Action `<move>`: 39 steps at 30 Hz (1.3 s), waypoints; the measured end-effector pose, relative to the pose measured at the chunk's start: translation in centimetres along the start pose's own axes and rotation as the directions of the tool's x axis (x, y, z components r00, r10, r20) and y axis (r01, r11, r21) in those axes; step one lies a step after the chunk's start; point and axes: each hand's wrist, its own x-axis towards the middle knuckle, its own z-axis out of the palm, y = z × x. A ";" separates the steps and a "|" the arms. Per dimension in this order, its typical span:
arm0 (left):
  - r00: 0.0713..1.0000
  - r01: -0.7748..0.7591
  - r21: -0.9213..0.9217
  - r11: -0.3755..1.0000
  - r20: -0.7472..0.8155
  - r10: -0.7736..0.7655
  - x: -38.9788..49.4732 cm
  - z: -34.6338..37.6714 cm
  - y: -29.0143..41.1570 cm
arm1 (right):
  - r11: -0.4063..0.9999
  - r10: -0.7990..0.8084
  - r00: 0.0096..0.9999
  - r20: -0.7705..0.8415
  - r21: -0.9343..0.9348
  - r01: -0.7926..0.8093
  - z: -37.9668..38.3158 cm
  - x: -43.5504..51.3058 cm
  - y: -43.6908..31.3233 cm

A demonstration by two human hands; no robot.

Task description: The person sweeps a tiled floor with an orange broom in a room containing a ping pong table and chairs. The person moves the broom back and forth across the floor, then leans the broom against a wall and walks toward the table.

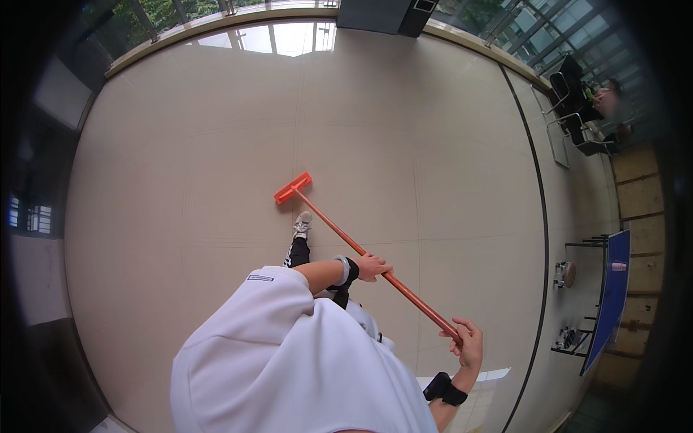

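A long reddish pole [412,299] runs diagonally from an orange broom or mop head [293,188] on the tiled floor up to my hands. My left hand [373,267] grips the pole around its middle. Around the top end of the pole, my right hand [466,342] is curled, with some fingers lifted. The orange head lies flat side down just beyond my shoe [303,223]; its underside is hidden, so whether it has bristles cannot be told.
Glossy beige floor tiles [233,162] spread around me, with a dark line [533,157] at the right. Beyond it stand a blue table [612,297], a round stool [568,274] and metal-framed chairs [582,130], where a person [606,100] sits. A dark cabinet [373,16] stands at the far edge.
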 end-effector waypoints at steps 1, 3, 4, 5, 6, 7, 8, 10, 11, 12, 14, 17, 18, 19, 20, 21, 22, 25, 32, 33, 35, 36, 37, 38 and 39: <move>0.999 0.030 0.004 1.000 0.044 -0.030 0.2 -0.1 -1.2 | 1.000 0.026 0.999 -0.032 0.008 -0.026 1.0 0.6 -0.1; 0.991 0.136 -0.008 0.991 0.023 -0.136 -0.1 0.1 -3.6 | 0.999 0.032 0.999 0.008 -0.031 -0.031 2.6 2.5 0.1; 0.983 0.173 -0.029 0.985 -0.062 -0.174 -1.2 -0.4 -6.0 | 0.999 0.031 0.999 0.026 -0.046 -0.029 4.4 4.2 -0.2; 0.960 0.254 -0.047 0.966 -0.111 -0.257 -2.0 -0.7 -7.8 | 0.999 0.016 0.998 0.060 -0.042 -0.014 6.0 5.8 0.0; 0.922 0.358 -0.088 0.930 -0.122 -0.366 -3.1 -1.9 -9.9 | 0.999 0.029 0.997 0.074 -0.047 -0.026 8.4 7.5 -0.6; 0.866 0.470 -0.088 0.878 -0.146 -0.478 -4.3 -3.0 -11.7 | 1.000 0.011 0.994 0.113 -0.029 -0.007 10.8 9.6 -1.6; 0.829 0.548 -0.054 0.835 -0.097 -0.550 -5.3 -4.9 -13.9 | 1.000 -0.012 0.986 0.166 -0.020 0.015 13.5 11.6 -3.0; 0.766 0.621 -0.097 0.778 -0.134 -0.628 -7.5 -7.6 -17.8 | 0.999 -0.045 0.957 0.288 0.015 0.043 18.5 14.9 -5.5; 0.745 0.633 -0.116 0.766 -0.180 -0.643 -8.6 -8.8 -19.8 | 0.999 -0.047 0.937 0.346 0.028 0.040 20.8 16.7 -7.0; 0.715 0.651 -0.127 0.748 -0.226 -0.661 -9.7 -9.9 -21.7 | 0.992 -0.122 0.913 0.389 0.022 0.123 23.2 18.1 -8.3; 0.633 0.678 -0.219 0.702 -0.311 -0.709 -12.1 -11.6 -24.7 | 0.968 -0.221 0.861 0.457 -0.004 0.250 27.1 19.8 -10.4; 0.571 0.711 -0.250 0.657 -0.340 -0.747 -13.4 -13.9 -26.8 | 0.940 -0.280 0.826 0.490 -0.033 0.338 29.5 21.1 -13.0; 0.559 0.730 -0.250 0.636 -0.317 -0.766 -13.9 -14.7 -27.1 | 0.943 -0.282 0.836 0.472 -0.023 0.331 30.0 21.1 -13.8; 0.596 0.702 -0.232 0.673 -0.324 -0.734 -13.6 -15.3 -26.9 | 0.946 -0.279 0.851 0.446 -0.023 0.322 29.8 21.2 -14.3; 0.630 0.682 -0.221 0.698 -0.307 -0.713 -13.2 -16.5 -26.8 | 0.950 -0.285 0.868 0.406 -0.002 0.313 29.9 21.4 -15.5; 0.658 0.662 -0.211 0.719 -0.296 -0.692 -12.5 -17.7 -26.5 | 0.953 -0.286 0.889 0.356 0.010 0.303 29.2 21.4 -16.7; 0.730 0.586 -0.178 0.791 -0.309 -0.610 -11.7 -18.5 -26.0 | 0.952 -0.298 0.905 0.305 0.028 0.304 28.1 21.3 -17.6; 0.872 0.361 -0.188 0.913 -0.280 -0.402 -7.4 -20.8 -22.9 | 0.939 -0.342 0.938 0.059 0.038 0.341 23.8 19.5 -20.1; 0.944 -0.172 -0.064 0.983 -0.296 0.146 1.2 -25.7 -15.7 | 0.820 -0.454 0.632 -0.628 -0.017 0.572 20.7 13.3 -22.5; 0.925 -0.233 -0.058 0.971 -0.320 0.203 1.8 -26.3 -15.7 | 0.800 -0.491 0.576 -0.654 -0.076 0.595 21.2 13.3 -22.9; 0.892 -0.217 -0.078 0.973 -0.421 0.166 2.5 -27.0 -16.5 | 0.772 -0.528 0.458 -0.715 -0.179 0.610 22.0 13.7 -23.3; 0.880 -0.203 -0.095 0.975 -0.454 0.139 2.9 -27.4 -17.0 | 0.778 -0.536 0.436 -0.723 -0.222 0.588 22.2 14.5 -23.7; 0.873 -0.183 -0.097 0.978 -0.473 0.116 3.3 -27.3 -17.2 | 0.783 -0.543 0.406 -0.735 -0.268 0.561 21.9 15.3 -23.9; 0.878 -0.143 -0.103 0.984 -0.473 0.078 3.6 -27.5 -17.8 | 0.770 -0.574 0.380 -0.725 -0.320 0.552 21.6 16.4 -24.4; 0.880 -0.102 -0.107 0.989 -0.474 0.040 3.8 -27.8 -18.5 | 0.754 -0.605 0.354 -0.713 -0.370 0.543 21.4 17.7 -25.0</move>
